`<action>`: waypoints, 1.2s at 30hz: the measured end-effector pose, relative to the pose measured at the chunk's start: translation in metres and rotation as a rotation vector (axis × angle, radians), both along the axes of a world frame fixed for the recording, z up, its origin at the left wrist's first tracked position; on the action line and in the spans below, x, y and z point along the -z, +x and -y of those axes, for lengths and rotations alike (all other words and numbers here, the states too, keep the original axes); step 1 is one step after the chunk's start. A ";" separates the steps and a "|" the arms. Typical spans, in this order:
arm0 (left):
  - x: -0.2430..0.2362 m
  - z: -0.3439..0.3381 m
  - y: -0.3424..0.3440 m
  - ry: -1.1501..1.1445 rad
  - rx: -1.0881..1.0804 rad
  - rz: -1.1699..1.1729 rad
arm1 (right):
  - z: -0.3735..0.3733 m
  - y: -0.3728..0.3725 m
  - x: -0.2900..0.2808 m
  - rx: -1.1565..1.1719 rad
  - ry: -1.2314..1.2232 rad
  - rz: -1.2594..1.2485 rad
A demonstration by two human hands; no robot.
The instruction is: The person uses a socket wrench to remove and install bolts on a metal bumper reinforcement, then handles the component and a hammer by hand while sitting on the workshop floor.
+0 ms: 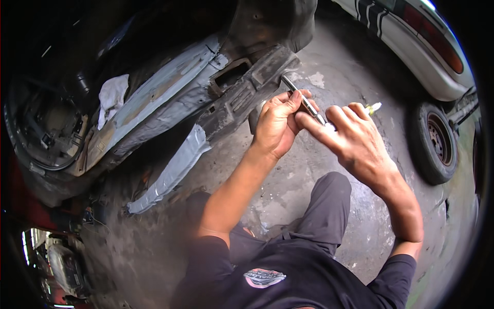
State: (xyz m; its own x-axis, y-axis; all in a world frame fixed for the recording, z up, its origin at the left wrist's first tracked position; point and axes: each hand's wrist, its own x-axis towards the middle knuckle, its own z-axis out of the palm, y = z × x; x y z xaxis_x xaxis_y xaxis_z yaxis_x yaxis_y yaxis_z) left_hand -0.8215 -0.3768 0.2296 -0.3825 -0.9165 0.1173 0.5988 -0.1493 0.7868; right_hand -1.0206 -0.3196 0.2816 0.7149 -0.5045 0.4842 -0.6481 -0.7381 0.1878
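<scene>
My left hand (275, 121) pinches a slim silver, pen-like metal rod (310, 107) between thumb and fingers. The rod slants from beside the car body panel down toward my right hand; its exact kind I cannot make out. My right hand (360, 141) is curled, its index finger reaching to the rod's near end, where a small whitish tip shows. From behind its knuckles sticks out a yellow-and-clear piece (374, 108), gripped in the curled fingers, the rest hidden. Just beyond my left hand lies the dark metal sill end (252, 85) of the car body.
A grey-coated panel strip (175, 167) juts out at left, below the grey-painted body edge (159, 92). A white cloth (112, 98) lies on the body. At right stand a loose wheel (437, 141) and a white car's bumper (419, 64). Beneath is a stained concrete floor (278, 193).
</scene>
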 end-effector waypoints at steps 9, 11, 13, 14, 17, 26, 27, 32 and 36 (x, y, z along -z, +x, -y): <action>0.003 -0.002 0.000 0.027 -0.038 0.046 | -0.060 0.037 0.123 0.087 0.513 1.510; 0.000 -0.003 -0.003 0.058 -0.067 0.052 | -0.050 0.043 0.118 -0.217 1.237 1.934; -0.001 -0.005 0.002 0.058 -0.087 0.059 | -0.028 0.042 0.084 -0.506 1.525 2.192; 0.001 -0.005 0.002 0.051 -0.083 0.060 | -0.022 0.041 0.070 -0.533 1.481 2.230; -0.003 -0.005 -0.005 0.029 -0.079 0.047 | -0.012 0.040 0.049 -0.370 1.141 2.039; -0.020 -0.008 -0.002 0.159 -0.172 0.135 | -0.017 0.043 -0.015 0.009 0.029 0.326; -0.015 0.000 0.006 0.233 -0.050 0.031 | -0.024 0.044 -0.015 0.005 0.009 0.230; -0.001 0.008 -0.001 0.128 0.092 -0.004 | -0.024 0.033 0.011 0.050 0.021 0.446; 0.030 -0.017 -0.017 0.042 0.072 -0.056 | -0.046 0.029 0.007 0.063 0.168 0.579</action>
State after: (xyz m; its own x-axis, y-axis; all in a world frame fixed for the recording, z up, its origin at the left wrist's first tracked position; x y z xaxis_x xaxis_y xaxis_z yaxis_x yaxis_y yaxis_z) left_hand -0.8385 -0.3597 0.2000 -0.4413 -0.8915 0.1025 0.6282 -0.2253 0.7447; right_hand -0.9920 -0.2735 0.2746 0.3254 -0.6409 0.6952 -0.6538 -0.6837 -0.3243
